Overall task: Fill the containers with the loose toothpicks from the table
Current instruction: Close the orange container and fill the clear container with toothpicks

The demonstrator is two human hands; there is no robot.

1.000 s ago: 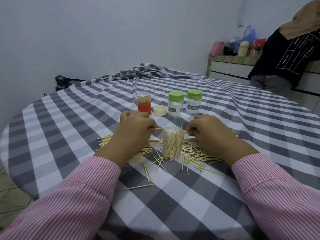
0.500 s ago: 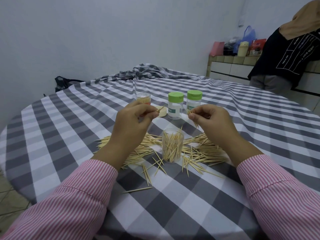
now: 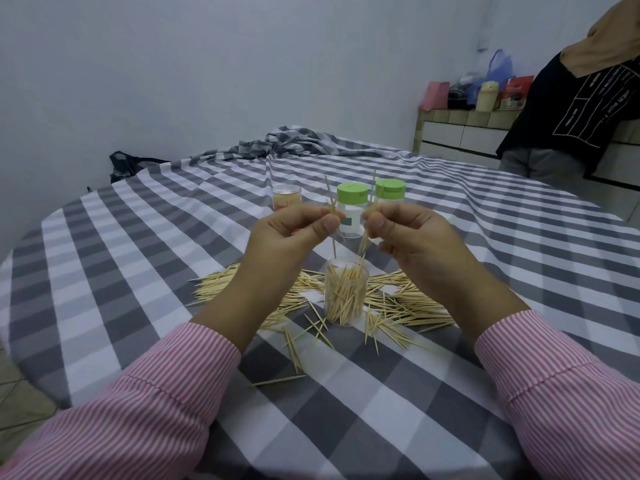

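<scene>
- A left hand [image 3: 291, 233] and a right hand [image 3: 412, 237] are raised side by side above an open clear container [image 3: 345, 294], each pinching a few toothpicks upright between thumb and fingers; the lower tips point down toward the container's mouth.
- The container, already packed with toothpicks, stands near the middle of the round table [image 3: 104, 271], ringed by loose toothpicks [image 3: 408, 306] scattered flat on the checked cloth.
- Behind the hands stand two green-capped containers [image 3: 351, 209] side by side, partly hidden by the fingers; left of them an orange container [image 3: 286, 199] shows only its top.
- Open cloth runs from the pile to the table's left edge and to its near edge, where a single toothpick [image 3: 277, 380] lies apart.
- At the far edge the cloth is bunched into folds [image 3: 298, 142].
- A second person [image 3: 571, 109] stands by the far right edge, cut off by the frame.
</scene>
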